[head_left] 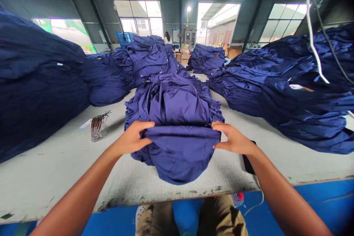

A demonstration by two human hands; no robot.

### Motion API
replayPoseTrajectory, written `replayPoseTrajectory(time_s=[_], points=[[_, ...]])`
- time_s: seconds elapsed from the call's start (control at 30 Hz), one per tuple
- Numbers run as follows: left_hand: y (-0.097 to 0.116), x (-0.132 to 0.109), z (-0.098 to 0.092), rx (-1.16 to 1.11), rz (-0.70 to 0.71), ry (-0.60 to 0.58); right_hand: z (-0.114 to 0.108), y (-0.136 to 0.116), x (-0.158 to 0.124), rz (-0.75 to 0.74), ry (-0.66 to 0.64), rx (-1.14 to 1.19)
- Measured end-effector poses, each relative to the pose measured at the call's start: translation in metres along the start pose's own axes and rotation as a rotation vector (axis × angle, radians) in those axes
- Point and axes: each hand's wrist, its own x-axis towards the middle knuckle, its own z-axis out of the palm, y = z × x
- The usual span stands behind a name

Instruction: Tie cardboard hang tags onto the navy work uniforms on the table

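Near the front edge of the pale table [55, 166], we are holding navy cloth [182, 156]; its long fold [179, 131] is running left to right between our hands, parallel to that edge, our left hand [135, 137] and right hand [233, 138] gripping opposite ends, equally near.

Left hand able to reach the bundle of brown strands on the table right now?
Probably yes: nothing visible stands between the left hand and the bundle on the table, though the fingers hold navy cloth and would likely need to release it.
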Motion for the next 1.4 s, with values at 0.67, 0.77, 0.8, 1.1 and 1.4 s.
replayPoseTrajectory(time_s=[0.67, 0.77, 0.8, 1.1, 1.4], points=[[-0.064, 0.144, 0.061, 0.643, -0.079, 0.214, -0.010, 0.052, 0.234, 0.220, 0.872, -0.084], [-0.082, 0.169, 0.049, 0.613, -0.201, 0.124, 0.031, 0.028, 0.189, -0.101, 0.714, -0.399], [-0.086, 0.176, 0.046, 0.605, -0.219, 0.095, 0.049, 0.024, 0.173, -0.179, 0.503, -0.460], [-0.055, 0.188, 0.056, 0.861, -0.177, 0.168, 0.127, 0.036, 0.110, 0.539, 0.017, -0.735], [-0.057, 0.160, 0.081, 0.908, 0.305, -0.007, 0.092, 0.050, 0.090, 0.907, 0.023, -0.401]])
